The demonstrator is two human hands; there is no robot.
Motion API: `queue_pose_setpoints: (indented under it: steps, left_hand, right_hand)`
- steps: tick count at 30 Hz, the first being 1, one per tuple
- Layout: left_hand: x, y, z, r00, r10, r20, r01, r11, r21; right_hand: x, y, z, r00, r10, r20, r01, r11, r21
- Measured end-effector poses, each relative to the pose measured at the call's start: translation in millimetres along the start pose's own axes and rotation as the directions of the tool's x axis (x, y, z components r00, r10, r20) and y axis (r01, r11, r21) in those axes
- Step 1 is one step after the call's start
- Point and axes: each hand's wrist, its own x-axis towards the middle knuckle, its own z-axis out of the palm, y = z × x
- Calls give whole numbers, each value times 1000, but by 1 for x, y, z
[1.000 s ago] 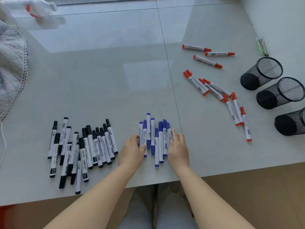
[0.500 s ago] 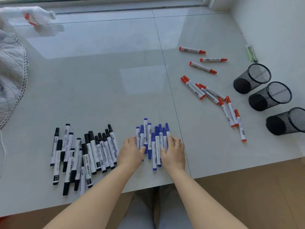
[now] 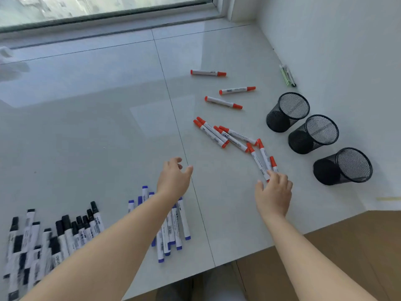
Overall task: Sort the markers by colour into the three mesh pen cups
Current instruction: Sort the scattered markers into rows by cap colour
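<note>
Reaching for the red markers point(image 3: 230, 137), I have my right hand point(image 3: 273, 192) at the near end of their loose scatter, fingers spread, holding nothing. My left hand point(image 3: 173, 179) hovers, relaxed and empty. Blue markers point(image 3: 173, 227) and black markers point(image 3: 63, 235) lie bunched by colour; the cups point(image 3: 313, 134) stand empty beside the reds, ready to be filled.

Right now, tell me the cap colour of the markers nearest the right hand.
Red caps, clearest in the head view.
</note>
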Motion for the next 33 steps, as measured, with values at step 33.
queue_pose_setpoints:
  steps: [33]
  left_hand:
    - [99, 79, 129, 899, -20, -437, 101, 982, 162]
  right_hand:
    - [115, 25, 32, 914, -401, -56, 397, 915, -71]
